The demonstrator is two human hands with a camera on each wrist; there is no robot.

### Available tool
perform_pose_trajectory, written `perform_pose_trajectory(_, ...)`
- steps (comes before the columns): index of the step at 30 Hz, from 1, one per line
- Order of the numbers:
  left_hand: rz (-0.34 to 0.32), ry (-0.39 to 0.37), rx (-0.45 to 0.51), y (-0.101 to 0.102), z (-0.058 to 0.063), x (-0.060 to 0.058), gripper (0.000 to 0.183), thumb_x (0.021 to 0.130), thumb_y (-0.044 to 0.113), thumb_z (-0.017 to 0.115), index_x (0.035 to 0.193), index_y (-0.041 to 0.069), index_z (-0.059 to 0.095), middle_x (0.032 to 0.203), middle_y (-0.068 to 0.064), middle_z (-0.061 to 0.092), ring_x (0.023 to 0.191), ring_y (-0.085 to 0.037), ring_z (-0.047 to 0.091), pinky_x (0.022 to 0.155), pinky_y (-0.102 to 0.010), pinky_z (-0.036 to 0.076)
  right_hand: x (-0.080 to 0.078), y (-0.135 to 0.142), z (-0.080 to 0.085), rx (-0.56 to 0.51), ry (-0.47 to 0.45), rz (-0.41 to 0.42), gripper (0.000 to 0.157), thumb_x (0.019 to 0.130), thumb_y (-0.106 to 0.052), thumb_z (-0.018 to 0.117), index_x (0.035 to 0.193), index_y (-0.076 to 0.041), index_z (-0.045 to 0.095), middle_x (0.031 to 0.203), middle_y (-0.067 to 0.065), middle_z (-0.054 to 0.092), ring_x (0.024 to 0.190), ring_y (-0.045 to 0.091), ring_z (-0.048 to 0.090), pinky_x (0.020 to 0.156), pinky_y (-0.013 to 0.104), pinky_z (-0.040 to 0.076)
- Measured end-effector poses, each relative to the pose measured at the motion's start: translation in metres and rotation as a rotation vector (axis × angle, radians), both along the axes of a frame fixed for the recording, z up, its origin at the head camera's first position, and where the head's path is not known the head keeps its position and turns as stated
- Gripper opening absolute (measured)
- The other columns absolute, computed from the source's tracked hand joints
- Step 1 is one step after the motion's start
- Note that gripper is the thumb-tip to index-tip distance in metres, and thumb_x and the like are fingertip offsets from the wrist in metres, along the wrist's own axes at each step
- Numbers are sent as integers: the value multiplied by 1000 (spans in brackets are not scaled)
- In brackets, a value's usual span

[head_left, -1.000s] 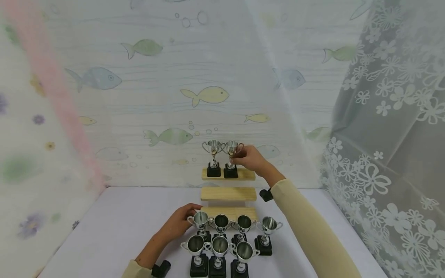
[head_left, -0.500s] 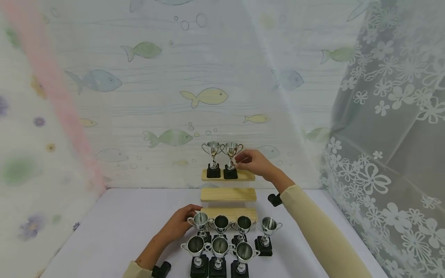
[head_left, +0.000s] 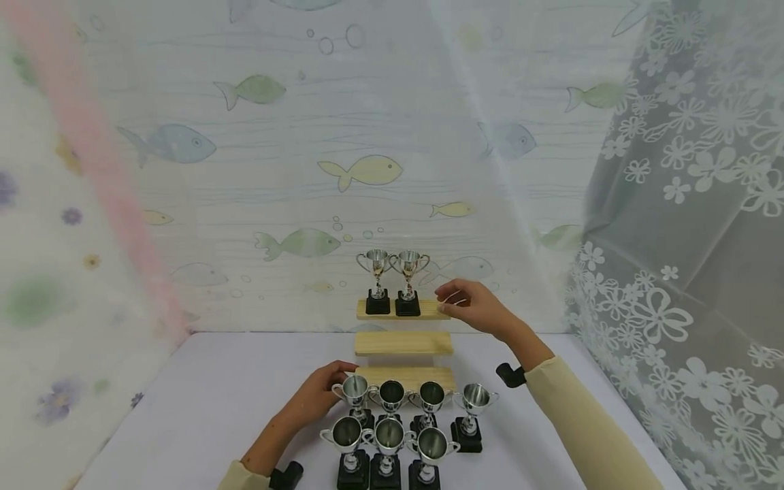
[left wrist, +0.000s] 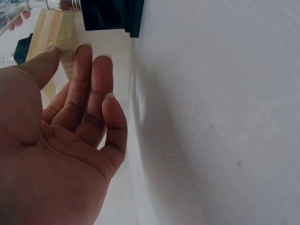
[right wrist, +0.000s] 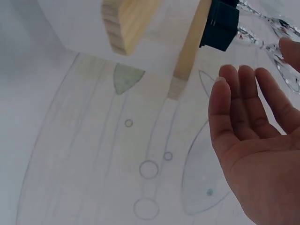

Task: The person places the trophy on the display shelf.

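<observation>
Two silver trophy cups, a left one (head_left: 377, 279) and a right one (head_left: 408, 280), stand upright on the top step (head_left: 435, 309) of a three-step wooden display stand (head_left: 404, 344). My right hand (head_left: 474, 306) hovers at the right end of that step, apart from the cups, fingers loosely bent and holding nothing. In the right wrist view its palm (right wrist: 262, 164) is bare. My left hand (head_left: 315, 393) holds the left end of the lowest step, with the thumb (left wrist: 47, 61) against the wood in the left wrist view and the index finger partly hidden behind it.
More trophies stand on the white table (head_left: 202, 408) in front of the stand: a front row (head_left: 389, 439), a back row (head_left: 392, 395) overlapping the lowest step, and one trophy (head_left: 471, 412) apart at the right. A fish-printed curtain (head_left: 275, 170) hangs behind.
My right hand has let go of the right-hand trophy on the top step and drawn away right and slightly down. The left hand has stayed on the stand.
</observation>
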State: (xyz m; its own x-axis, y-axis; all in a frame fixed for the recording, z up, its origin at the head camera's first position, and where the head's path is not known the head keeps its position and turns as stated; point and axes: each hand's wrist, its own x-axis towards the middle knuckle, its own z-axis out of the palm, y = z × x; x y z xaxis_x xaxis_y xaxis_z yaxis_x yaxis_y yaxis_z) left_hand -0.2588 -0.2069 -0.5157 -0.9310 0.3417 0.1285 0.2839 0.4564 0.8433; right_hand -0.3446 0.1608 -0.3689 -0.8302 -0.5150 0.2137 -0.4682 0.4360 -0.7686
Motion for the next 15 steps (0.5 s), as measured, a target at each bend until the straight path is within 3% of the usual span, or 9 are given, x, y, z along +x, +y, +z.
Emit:
perform_pose_trajectory(5,4,-3,7,1,0,1,51,91,-13,53,141,-1,59,105,-4,73,98,-20,67,80,-30,50,15,19,-8,-15,45,-3,36,104,-21,68,138,-9,66,131,16,67,120,30,66,102,48,53)
perform_pose_trajectory(15,-8,-1,26,1,4,3,51,91,-13,54,141,-3,59,105,-4,74,99,-17,67,82,-29,51,55,58,-23,-81,126,-65,30,106,-23,65,134,-11,68,132,14,70,116,22,70,94,29,56)
